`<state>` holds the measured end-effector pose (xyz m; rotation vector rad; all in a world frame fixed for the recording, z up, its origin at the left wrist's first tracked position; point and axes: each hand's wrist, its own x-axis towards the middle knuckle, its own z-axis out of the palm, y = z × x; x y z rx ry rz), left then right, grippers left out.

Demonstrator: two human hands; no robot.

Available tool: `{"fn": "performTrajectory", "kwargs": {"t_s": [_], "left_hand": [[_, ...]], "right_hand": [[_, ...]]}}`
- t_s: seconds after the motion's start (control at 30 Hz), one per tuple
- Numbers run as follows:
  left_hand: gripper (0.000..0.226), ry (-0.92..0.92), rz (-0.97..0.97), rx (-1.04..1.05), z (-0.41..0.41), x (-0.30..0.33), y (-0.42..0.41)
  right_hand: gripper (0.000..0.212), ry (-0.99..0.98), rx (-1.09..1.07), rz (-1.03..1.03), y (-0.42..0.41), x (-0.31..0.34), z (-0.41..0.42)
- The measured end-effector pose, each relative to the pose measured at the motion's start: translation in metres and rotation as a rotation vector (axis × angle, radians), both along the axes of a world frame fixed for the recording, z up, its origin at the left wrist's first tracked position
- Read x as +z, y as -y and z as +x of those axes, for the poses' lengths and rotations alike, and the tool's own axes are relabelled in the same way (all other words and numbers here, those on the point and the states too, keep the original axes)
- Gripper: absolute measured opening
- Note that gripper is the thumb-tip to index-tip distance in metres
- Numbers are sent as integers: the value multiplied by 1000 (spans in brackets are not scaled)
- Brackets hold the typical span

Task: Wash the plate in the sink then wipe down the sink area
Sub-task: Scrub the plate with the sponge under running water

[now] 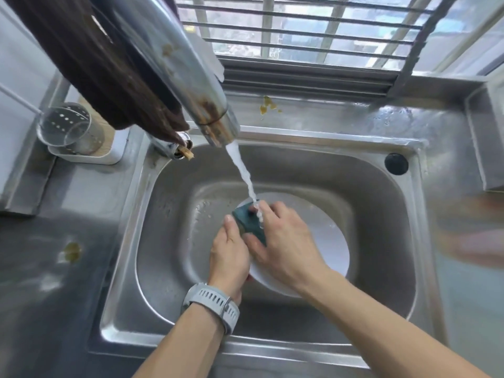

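2 hands meet over a white plate (331, 249) low in the steel sink (381, 214). The right hand (283, 241) has its fingers (268, 210) curled over a dark green sponge (249, 222), thumb against the sponge's near edge, pressing it onto the plate's far-left part. The left hand (230, 253) grips the plate's left rim, thumb stretched up along the sponge's left side, its other fingers hidden under the plate, so how they lie cannot be told. Just behind the left hand, a grey watch (211, 302) bands the wrist. Water (244, 173) falls in 1 white stream straight onto the right fingers and the sponge, from the steel tap (191, 77) that looms up and left of them. The plate lies tilted in the basin, its right half bare and wet. A brown cloth (90, 64) hangs over the tap further left. Far left of the fingers, on the bench (54, 268), a perforated metal holder (71, 126) stands in a white tray. 2 yellowish stains show: 1 on the bench (72, 251) left of the hands, 1 on the ledge (268, 105) beyond the sink. A black plug (396, 163) sits at the sink's far-right corner, with a barred window (313, 31) beyond.
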<state>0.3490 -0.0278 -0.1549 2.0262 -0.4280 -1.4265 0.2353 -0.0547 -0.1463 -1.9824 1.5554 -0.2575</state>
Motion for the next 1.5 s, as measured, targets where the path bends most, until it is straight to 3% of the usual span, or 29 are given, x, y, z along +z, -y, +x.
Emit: {"fn": "performTrajectory", "kwargs": {"t_s": [0.07,0.2,0.3,0.4,0.57,0.73,0.83,0.9,1.03,1.17,1.33,1.4,1.5], "left_hand": [[74,3,6,12,0,1,-4],[78,-45,-15,13,-8,7,-8],[68,-97,33,98,-11,8,-3],[63,-212,109,218,-4,10,0],[71,-201,-7,175,7,2,-3],[32,-87,-105,79,10,4,-5],[26,-96,-105,49,4,7,-7],[24,-94,-98,75,0,10,-7],[48,-83,-57,144,-2,17,0],[50,-103,-54,171,2,21,-3],[55,-122,-88,90,-2,10,-16],[60,-128,-92,71,-8,11,-19],[90,-133,-35,67,-17,17,-16]], "right_hand": [[33,-30,6,-14,9,-4,-4],[42,-129,-235,22,34,-13,-11],[39,-9,-127,24,5,6,13],[41,-37,-66,68,-22,28,12],[40,-79,71,32,-49,46,-23],[41,-300,-51,-37,-17,29,-75],[44,-352,-172,-77,20,8,-65],[47,-287,-212,-61,34,0,-43],[38,-100,-77,35,4,11,-5],[43,-96,56,67,-39,34,-35],[42,-354,-186,-10,-8,8,-70],[44,-314,-267,-21,15,-3,-56],[48,-143,-282,29,35,-6,-16]]}}
